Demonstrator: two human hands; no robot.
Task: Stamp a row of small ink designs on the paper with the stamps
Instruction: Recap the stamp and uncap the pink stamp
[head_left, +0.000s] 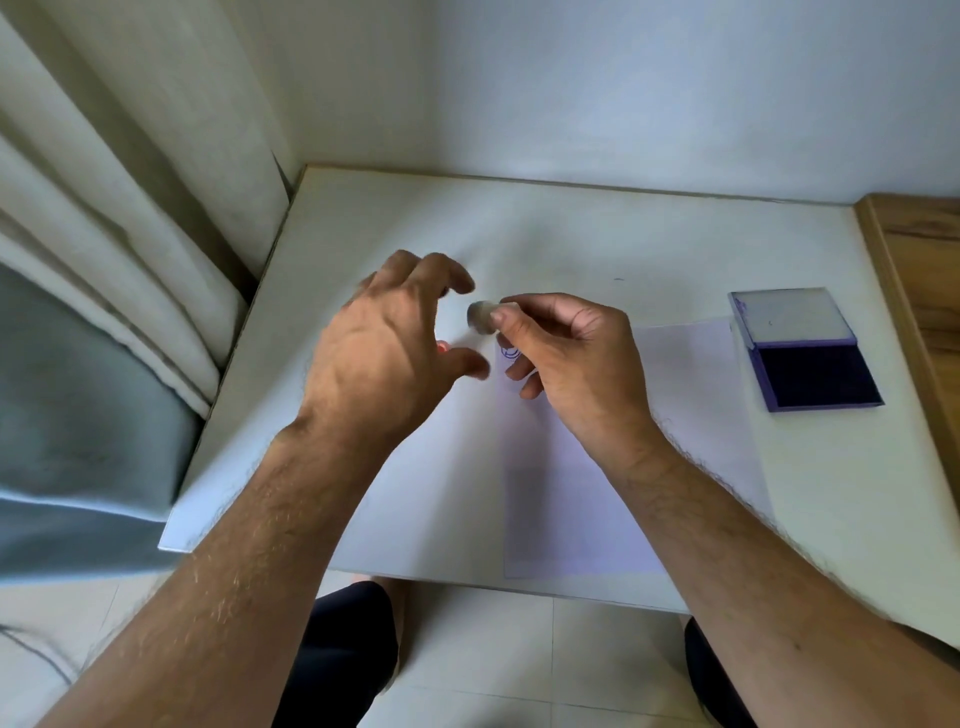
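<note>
My right hand (566, 353) pinches a small round stamp (480, 315) between thumb and forefinger, held above the top left corner of the paper (675, 395). One blue ink design (510, 352) shows on the paper just under those fingers, partly hidden. My left hand (384, 353) hovers to the left of the stamp with its fingers spread and loosely curled, holding nothing. A small red-orange object (442, 347) peeks out beneath its palm. The ink pad (818, 376) lies open at the right, lid flipped back.
The white table (571, 228) sits in a corner against the wall. A curtain (104, 208) hangs along its left edge. A wooden furniture edge (914, 270) borders the right side. My knees show below the front edge.
</note>
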